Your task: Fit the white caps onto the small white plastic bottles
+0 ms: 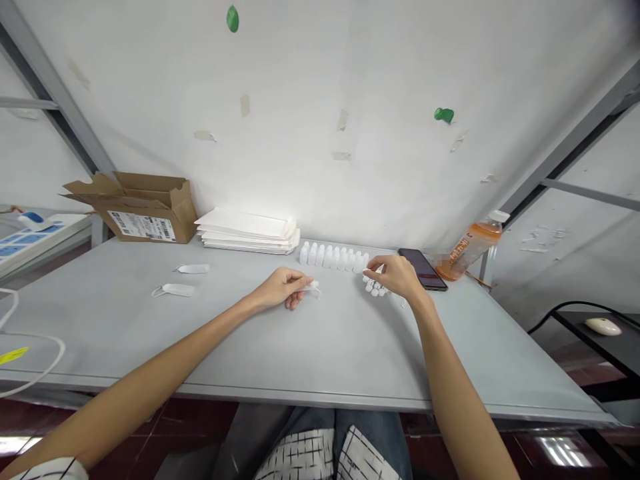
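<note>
A grey table (325,347) bears a row of small white bottles (333,258), standing upright near the wall. Well left of the row is an open cardboard box (150,210); between box and row, just beside the latter, lies a stack of white packets (250,233). A drink bottle (470,250) leans, right of the row. On the row's near side, the left hand (287,288) pinches a small white piece (313,286) between thumb and index finger, the other fingers curled. At the row's right end, the right hand (395,275) brings thumb and fingertips together over a cluster of white caps (375,289); whether it grips one cannot be told. A dark phone (425,270) lies right of the row, two looped white tags (179,290) well left of it
</note>
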Tool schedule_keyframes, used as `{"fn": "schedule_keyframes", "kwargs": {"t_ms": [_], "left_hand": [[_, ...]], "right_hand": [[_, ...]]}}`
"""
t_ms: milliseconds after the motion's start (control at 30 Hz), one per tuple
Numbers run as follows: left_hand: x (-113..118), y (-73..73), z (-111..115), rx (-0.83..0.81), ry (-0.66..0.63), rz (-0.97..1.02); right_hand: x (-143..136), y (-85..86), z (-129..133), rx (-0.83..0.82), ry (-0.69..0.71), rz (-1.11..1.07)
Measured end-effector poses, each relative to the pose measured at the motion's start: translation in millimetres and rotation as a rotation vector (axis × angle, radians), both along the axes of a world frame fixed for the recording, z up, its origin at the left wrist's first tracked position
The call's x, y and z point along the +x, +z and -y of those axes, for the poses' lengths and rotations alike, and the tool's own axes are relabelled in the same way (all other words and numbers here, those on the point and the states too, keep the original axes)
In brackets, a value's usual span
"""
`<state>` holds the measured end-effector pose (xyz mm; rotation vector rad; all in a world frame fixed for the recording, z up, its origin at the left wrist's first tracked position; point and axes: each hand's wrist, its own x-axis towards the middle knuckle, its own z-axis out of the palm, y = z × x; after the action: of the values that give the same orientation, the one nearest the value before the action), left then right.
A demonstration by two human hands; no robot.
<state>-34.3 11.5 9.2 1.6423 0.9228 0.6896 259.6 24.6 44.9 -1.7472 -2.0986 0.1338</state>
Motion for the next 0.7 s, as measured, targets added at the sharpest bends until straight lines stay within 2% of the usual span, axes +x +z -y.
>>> {"fn": "schedule_keyframes", "kwargs": {"t_ms": [200,433,567,700], "left_hand": [[0.2,2.7,1.4,0.002,-0.018,-0.019],[0.2,1.4,0.4,0.009,-0.036,-0.023],[0.2,1.9,1.2,0.019,-0.039,-0.029],[1.2,0.5,1.3,0.014,-0.02,-0.022]], "right_hand": [[-17.0,-2.7,3.6,-0.068,0.017,0.21],[-20.1,-6.5,2.9,-0.132,0.024,0.31],[-20.4,-5.1,4.4,-0.102,0.02,0.253],[-25.2,-3.0,6.8,0.037,0.08,0.071]]}}
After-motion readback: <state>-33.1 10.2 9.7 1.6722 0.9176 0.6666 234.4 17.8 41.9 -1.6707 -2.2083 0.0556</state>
